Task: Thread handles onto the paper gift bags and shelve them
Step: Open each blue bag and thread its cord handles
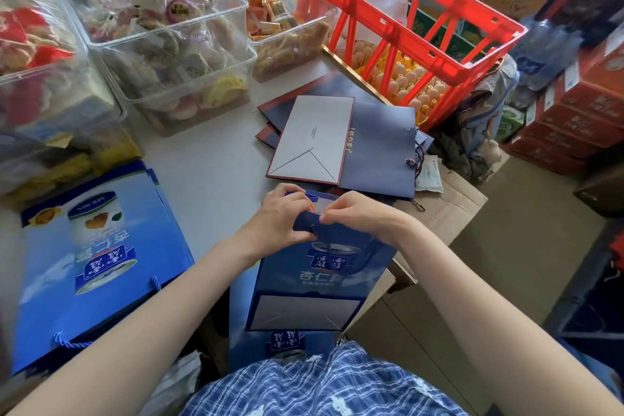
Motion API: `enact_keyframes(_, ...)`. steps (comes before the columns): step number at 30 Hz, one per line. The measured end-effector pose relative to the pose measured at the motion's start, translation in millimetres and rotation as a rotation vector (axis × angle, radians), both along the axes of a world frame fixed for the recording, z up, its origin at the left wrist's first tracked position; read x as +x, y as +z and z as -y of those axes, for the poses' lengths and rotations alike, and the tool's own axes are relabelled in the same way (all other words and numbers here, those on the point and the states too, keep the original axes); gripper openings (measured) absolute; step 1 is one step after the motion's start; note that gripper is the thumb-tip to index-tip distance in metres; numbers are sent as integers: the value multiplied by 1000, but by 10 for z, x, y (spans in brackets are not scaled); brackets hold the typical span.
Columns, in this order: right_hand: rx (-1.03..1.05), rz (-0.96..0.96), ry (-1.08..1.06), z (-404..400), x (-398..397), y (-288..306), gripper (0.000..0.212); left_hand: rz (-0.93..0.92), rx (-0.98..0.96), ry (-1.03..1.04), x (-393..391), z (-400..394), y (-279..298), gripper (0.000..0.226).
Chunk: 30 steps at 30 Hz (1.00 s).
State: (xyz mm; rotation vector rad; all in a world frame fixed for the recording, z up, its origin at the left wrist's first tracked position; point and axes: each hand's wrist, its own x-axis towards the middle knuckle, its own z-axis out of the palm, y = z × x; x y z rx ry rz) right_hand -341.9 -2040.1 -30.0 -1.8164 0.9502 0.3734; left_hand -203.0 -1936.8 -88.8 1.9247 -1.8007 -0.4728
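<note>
The blue gift bag (pixel 314 284) lies flat at the near edge of the grey table (pixel 209 172), its top end away from the person, and serves as the landmark here. At that far top edge both hands meet: the left hand (pixel 280 216) pinches the folded rim, and the right hand (pixel 354 213) has its fingertips closed on the same rim, by a dark cord (pixel 368 257) looping over the bag's face. Left of the bag lies a stack of blue bags (pixel 98 260) with rope handles. Beyond it sit flat navy bags (pixel 378 145), farther still a red crate (pixel 405 27).
</note>
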Motion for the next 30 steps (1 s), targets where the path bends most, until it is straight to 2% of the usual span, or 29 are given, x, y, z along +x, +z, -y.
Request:
enact_keyframes(5, -1, 47, -168, -10, 79, -7, 25, 59, 32, -44, 23, -31, 66, 33)
enact_keyframes(10, -38, -37, -163, -48, 125, 21, 25, 153, -254, -88, 4, -151, -35, 27)
enact_keyframes(13, -45, -59, -159, -85, 155, 22, 25, 179, -334, -93, -22, -192, -61, 29)
enact_keyframes(23, -122, 50, -305, -283, 177, -118, 11, 56, -296, 12, 47, -174, -136, 22)
enact_keyframes(27, -183, 46, -296, -288, 162, -107, 12, 60, -307, -119, 125, -71, -87, 19)
enact_keyframes(30, -215, 19, -277, -231, 166, -64, 16, 169, -368, -225, 140, 17, -4, 20)
